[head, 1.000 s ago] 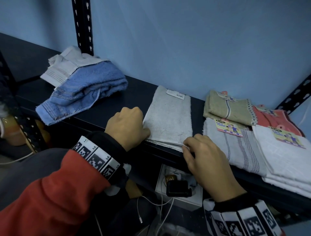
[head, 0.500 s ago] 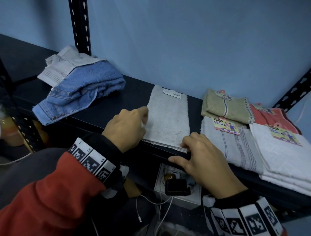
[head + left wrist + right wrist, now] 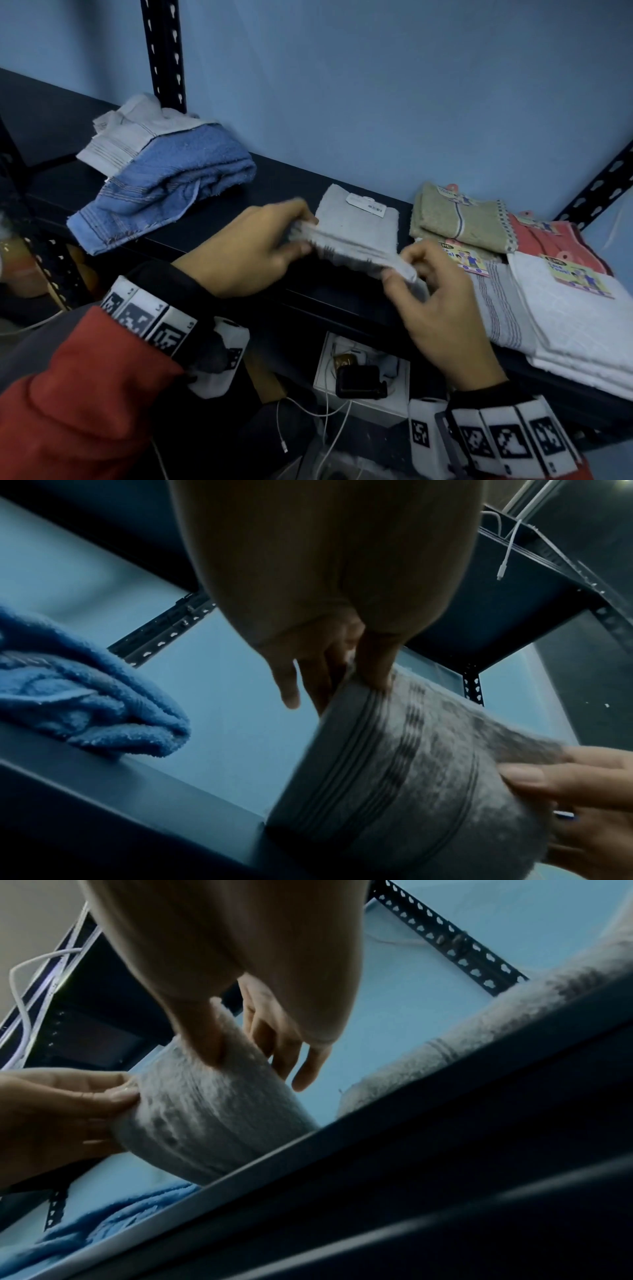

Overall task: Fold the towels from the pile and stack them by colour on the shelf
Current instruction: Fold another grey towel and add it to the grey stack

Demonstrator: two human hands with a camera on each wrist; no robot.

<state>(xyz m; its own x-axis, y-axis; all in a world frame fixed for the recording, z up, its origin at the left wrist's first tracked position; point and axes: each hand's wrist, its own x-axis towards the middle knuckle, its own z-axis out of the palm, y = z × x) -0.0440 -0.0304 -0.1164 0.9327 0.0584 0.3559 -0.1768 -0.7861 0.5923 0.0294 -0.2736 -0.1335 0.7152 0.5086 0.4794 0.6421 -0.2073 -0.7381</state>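
A grey folded towel (image 3: pixel 356 226) lies on the dark shelf (image 3: pixel 281 192), its near end lifted off the board. My left hand (image 3: pixel 298 236) pinches the near left corner of the grey towel (image 3: pixel 394 767) between thumb and fingers. At the near right corner my right hand (image 3: pixel 404 270) pinches the same grey towel (image 3: pixel 205 1110). The raised edge is blurred by motion. A white tag sits at the towel's far end. An unfolded pile at the left holds a blue towel (image 3: pixel 171 192) and a pale striped towel (image 3: pixel 123 140).
Folded stacks sit at the right: an olive towel (image 3: pixel 459 219), a coral towel (image 3: pixel 555 240), a grey striped one (image 3: pixel 496 305) and white towels (image 3: pixel 582 325). A black upright post (image 3: pixel 164 54) stands behind the pile. Below the shelf are a white box (image 3: pixel 363 380) and cables.
Both hands have taken hold of the grey towel's near corners and lifted that end off the shelf; before, they rested at its near edge while it lay flat.
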